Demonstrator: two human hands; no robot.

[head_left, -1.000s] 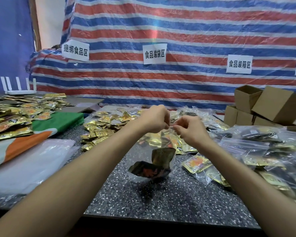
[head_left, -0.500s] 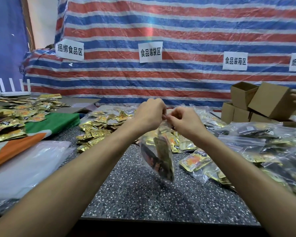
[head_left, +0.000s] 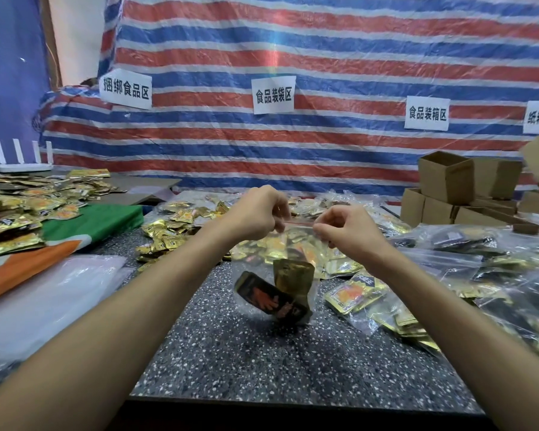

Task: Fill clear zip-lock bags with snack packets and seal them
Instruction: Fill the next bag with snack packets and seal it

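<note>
**Clerk:** Item held?

**Checker:** One clear zip-lock bag (head_left: pixel 296 242), hung upright above the speckled table (head_left: pixel 262 362) and clear of it. Its red-lined top edge is stretched between the two hands.

**Clerk:** Grips?

**Checker:** Left hand (head_left: pixel 259 213): grip closed on the bag's top left corner, fingers curled. Right hand (head_left: pixel 346 228): grip closed on the top right corner, the edge pinched at the fingertips.

**Clerk:** Contents?

**Checker:** Two packets are lodged at the bottom: a dark packet (head_left: pixel 268 298), tilted, and a gold packet (head_left: pixel 293 278), upright and touching it. Whether the seal is pressed shut cannot be told.

**Clerk:** Other stock?

**Checker:** Loose gold packets (head_left: pixel 168 234) are heaped beyond the left forearm. Filled bags (head_left: pixel 448 244) are piled at the right, with cardboard boxes (head_left: pixel 445 178) stacked behind them.
</note>
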